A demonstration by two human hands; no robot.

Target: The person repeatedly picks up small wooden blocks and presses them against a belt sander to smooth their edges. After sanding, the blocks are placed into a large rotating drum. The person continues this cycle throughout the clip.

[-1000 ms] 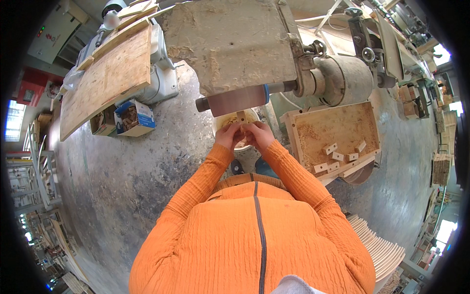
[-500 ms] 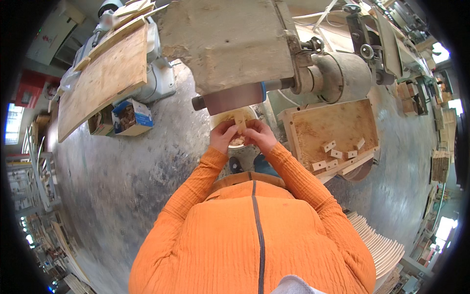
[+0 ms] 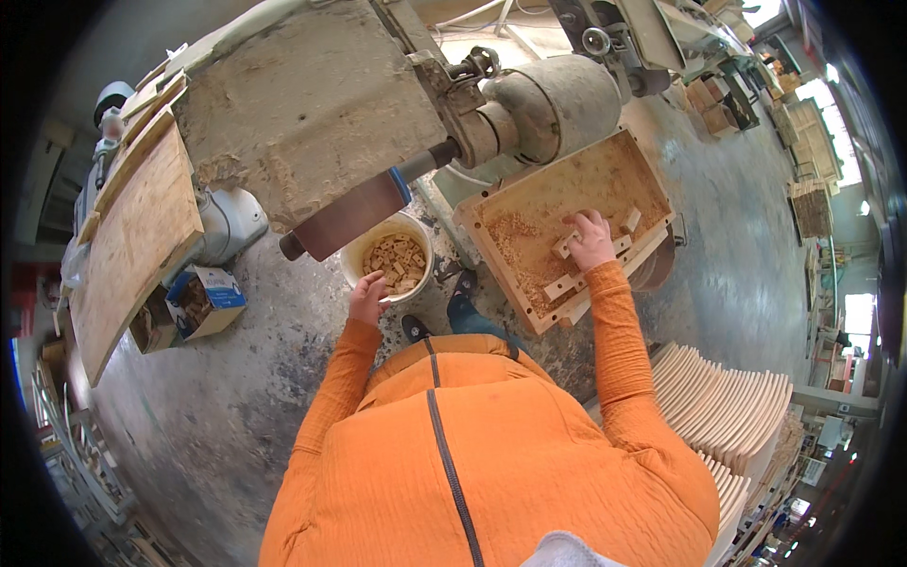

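Note:
My right hand (image 3: 591, 242) is over the shallow wooden tray, fingers bent and apart above a small pale wooden block (image 3: 564, 246). I see no block lifted in its grasp. Other drilled blocks lie in the tray, among them one (image 3: 630, 220) beyond the hand and one (image 3: 559, 286) by the near edge. My left hand (image 3: 368, 299) hovers at the near left rim of a white bucket (image 3: 430, 253), its fingers loosely spread and nothing in them. Small wooden pieces (image 3: 397, 263) fill the bucket's bottom.
A brown sanding drum (image 3: 350, 215) juts from the dusty machine (image 3: 302, 104) over the bucket's far left side. Sawdust covers part of the wooden tray (image 3: 510, 288). Curved wooden slats (image 3: 718, 387) are stacked at right; a blue-and-white box (image 3: 210, 300) stands at left.
Both hands held a wooden piece together over the bucket; now they are apart and that piece is out of them. My right hand has moved right to the tray, and the view has turned right.

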